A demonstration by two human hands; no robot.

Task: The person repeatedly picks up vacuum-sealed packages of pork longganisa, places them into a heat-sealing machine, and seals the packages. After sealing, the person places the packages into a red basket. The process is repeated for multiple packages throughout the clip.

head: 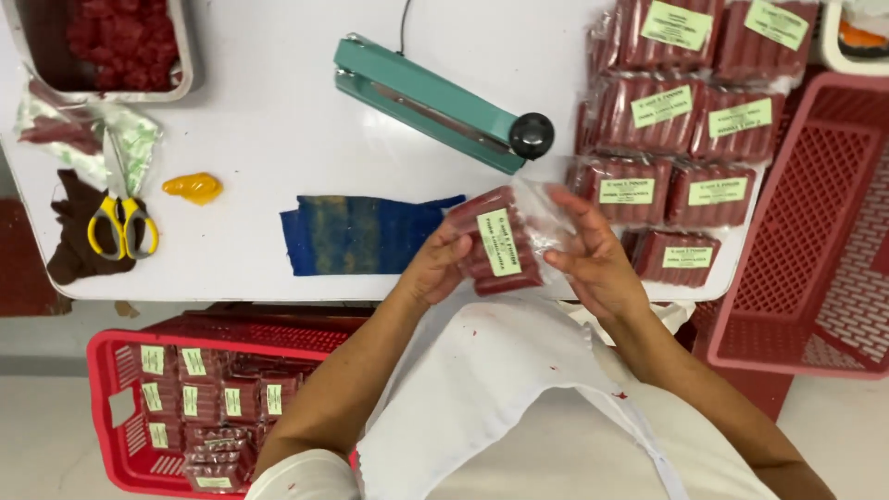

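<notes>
The left hand (435, 267) and right hand (593, 259) both grip a clear plastic pack of red sausages with a pale green label (500, 243), held just above the near edge of the white bench (259, 120), beside the teal heat sealer (435, 102).

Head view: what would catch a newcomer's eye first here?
Both hands, left hand and right hand, hold a labelled clear pack of red sausages at the white table's near edge. A teal heat sealer lies just beyond, with stacked sealed packs to the right and a red crate below left.
</notes>
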